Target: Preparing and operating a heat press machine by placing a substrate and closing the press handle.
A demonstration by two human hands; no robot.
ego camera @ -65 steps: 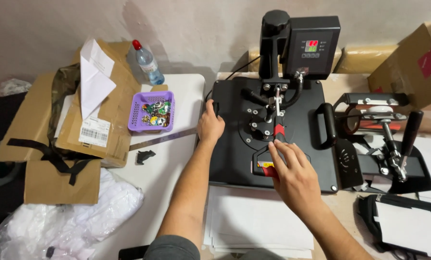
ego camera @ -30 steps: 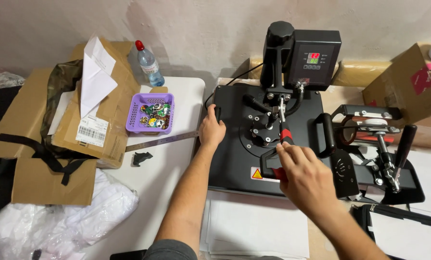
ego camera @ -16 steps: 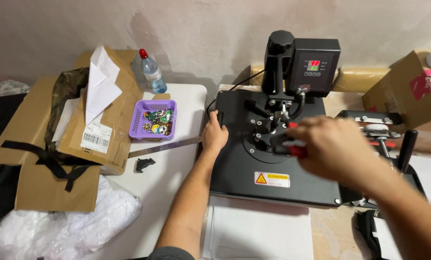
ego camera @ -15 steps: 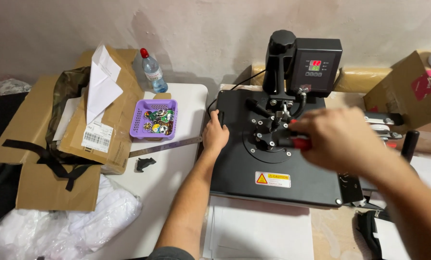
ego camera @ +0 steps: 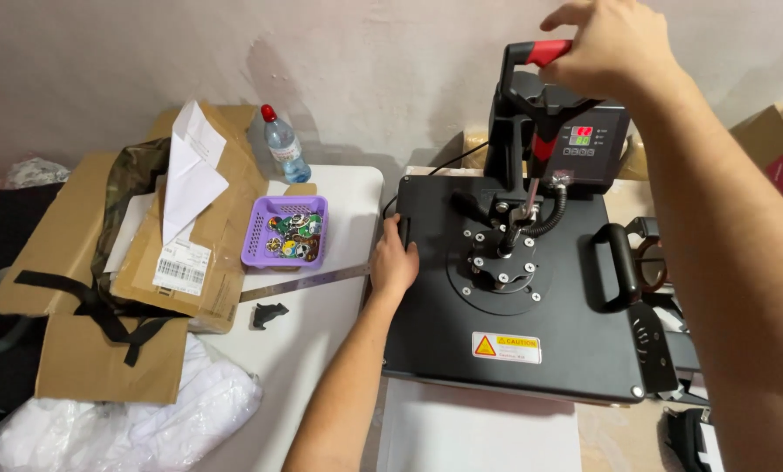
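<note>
Heat press [ego camera: 514, 350]: lever [ego camera: 540, 54] raised, right hand [ego camera: 614, 44] curled over its grip; left hand [ego camera: 394, 267] pressed flat against the platen's edge; platen not yet swung aside.

Screen [ego camera: 583, 135]: small red-green display on the black control box, top right.
Warning sticker [ego camera: 506, 347]: white-yellow rectangle, press plate front.
Shipping label [ego camera: 181, 268]: white, on brown cardboard package [ego camera: 208, 218], left.

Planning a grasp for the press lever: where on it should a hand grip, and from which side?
Grip the lever at its red sleeve, the padded end bar raised above the control box. Come from above and the right, as the right hand does: fingers wrap over the bar. The bar lies crosswise and stands clear of the black plate, so it looks open to a full wrap. The left hand steadies the plate's left edge.
</note>
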